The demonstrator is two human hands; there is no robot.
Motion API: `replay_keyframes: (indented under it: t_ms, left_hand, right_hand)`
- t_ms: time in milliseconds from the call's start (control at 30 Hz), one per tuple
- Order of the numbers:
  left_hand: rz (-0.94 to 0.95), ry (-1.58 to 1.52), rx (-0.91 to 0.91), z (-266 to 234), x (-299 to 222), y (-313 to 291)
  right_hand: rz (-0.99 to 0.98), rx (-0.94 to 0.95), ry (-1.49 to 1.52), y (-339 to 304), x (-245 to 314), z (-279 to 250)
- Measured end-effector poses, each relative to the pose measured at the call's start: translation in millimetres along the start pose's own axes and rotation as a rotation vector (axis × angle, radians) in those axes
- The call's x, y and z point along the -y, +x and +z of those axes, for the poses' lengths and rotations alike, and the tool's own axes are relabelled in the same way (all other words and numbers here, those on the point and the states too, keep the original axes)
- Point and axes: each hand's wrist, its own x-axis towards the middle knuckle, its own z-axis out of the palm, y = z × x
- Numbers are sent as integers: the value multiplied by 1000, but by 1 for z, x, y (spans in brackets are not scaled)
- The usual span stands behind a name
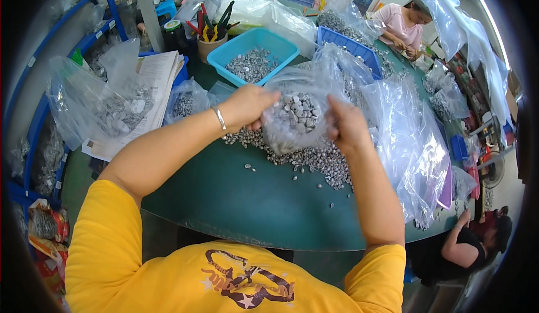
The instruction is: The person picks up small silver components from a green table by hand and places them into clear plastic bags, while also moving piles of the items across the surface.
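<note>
Between my two hands hangs a clear plastic bag (281, 130) with its mouth spread, and small grey metal parts (300, 112) show inside it. My left hand (247, 106) grips the bag's left edge, fingers curled; a silver bangle (219, 118) is on that wrist. On the other side my right hand (349, 123), slightly blurred, pinches the right edge. Below the bag a heap of small metal pieces (331, 164) spreads over the green table (224, 195), partly covered by it. Right behind the bag stands a turquoise tray (216, 60) holding more metal pieces.
A pot of pliers (212, 46) stands behind the tray. Papers (160, 77) and a bag of flat parts (120, 110) lie at left, near blue shelving (42, 105). Large plastic bags (404, 144) cover the right side. Co-workers (401, 23) sit at far right and lower right.
</note>
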Motion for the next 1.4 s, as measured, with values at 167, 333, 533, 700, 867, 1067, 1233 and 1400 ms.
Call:
replay_keyframes:
  t_ms: [167,333,533,700,867,1067,1233,1400]
  left_hand:
    - [236,-325,-141,-1,-62,-18]
    - [594,-566,21,-7,-74,-83]
    - [521,-674,-84,-3,-41,-126]
    - [115,-672,-310,0,29,-156]
    - [429,230,-558,-33,93,-211]
    - [475,906,-888,-37,189,-242]
    - [665,1005,-1013,-22,209,-214]
    - [748,926,-1071,-23,216,-217]
  right_hand:
    - [-180,-79,208,-5,61,16]
    - [-350,163,255,-72,91,34]
    - [-86,200,377,-98,51,43]
    - [153,286,352,-83,-33,43]
    - [143,418,595,-75,-55,25]
    - [-1276,225,-219,-121,-93,28]
    - [-1412,1362,-615,-149,-124,64]
    - [-1017,1349,-853,-164,-162,109]
